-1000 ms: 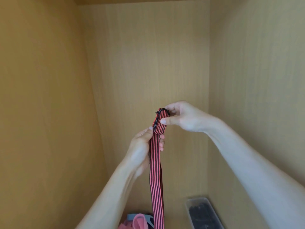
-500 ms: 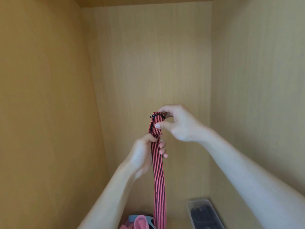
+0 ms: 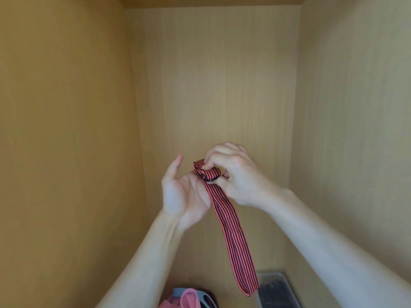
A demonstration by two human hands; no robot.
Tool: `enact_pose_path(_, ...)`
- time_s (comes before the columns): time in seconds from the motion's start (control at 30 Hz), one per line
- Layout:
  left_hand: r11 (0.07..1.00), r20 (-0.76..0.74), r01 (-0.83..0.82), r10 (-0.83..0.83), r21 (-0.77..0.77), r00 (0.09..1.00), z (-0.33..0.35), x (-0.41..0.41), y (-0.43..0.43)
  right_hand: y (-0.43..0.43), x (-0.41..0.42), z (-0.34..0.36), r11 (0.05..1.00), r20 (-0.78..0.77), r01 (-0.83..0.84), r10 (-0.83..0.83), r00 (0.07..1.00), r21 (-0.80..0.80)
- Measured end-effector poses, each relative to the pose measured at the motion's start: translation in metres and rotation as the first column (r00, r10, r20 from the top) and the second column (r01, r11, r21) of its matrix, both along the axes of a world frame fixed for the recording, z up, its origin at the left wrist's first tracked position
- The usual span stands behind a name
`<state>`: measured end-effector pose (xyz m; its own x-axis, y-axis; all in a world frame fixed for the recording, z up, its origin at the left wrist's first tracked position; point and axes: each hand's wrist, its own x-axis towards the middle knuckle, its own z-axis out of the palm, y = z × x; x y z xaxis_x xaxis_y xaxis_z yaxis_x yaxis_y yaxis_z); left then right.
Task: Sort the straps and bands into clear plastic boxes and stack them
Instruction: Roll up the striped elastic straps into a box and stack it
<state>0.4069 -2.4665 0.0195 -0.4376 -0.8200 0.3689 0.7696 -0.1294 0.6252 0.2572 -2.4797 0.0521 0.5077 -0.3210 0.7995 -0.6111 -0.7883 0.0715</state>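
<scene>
Fingers [image 3: 216, 155] of the right hand [image 3: 238, 176] are pinched on the folded buckle end of the striped strap [image 3: 231, 232], held mid-air. The left hand [image 3: 184, 194] is spread flat behind it. Rolling is judged underway; further turns are required before the clear plastic box [image 3: 280, 290].

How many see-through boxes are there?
1. The clear plastic box sits at the bottom right, partly behind the hanging striped strap. Others may be hidden below the picture's edge.
</scene>
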Motion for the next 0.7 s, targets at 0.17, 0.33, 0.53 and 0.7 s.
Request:
enact_pose_path(0.17, 0.995, -0.023, -0.073, 0.075, 0.066, 0.997, -0.002, -0.002, -0.003, 0.001, 0.001, -0.004, 0.994, -0.021, 0.008, -0.006, 1.000, 0.108)
enact_pose_path(0.33, 0.963, -0.007, -0.218, 0.221, 0.156, 0.975, -0.004, -0.001, -0.005, 0.008, 0.003, -0.005, 0.960, 0.028, -0.065, 0.059, 0.998, 0.273)
enact_pose_path(0.53, 0.952, 0.145, -0.291, 0.276, 0.099, 0.950, -0.005, -0.004, 0.000, 0.002, -0.001, -0.005, 0.921, 0.031, -0.047, 0.038, 0.999, 0.388)
enact_pose_path(0.7, 0.892, 0.415, -0.444, 0.438, -0.089, 0.797, -0.008, -0.008, -0.002, -0.003, -0.004, -0.010, 0.857, 0.051, -0.007, -0.023, 0.998, 0.515)
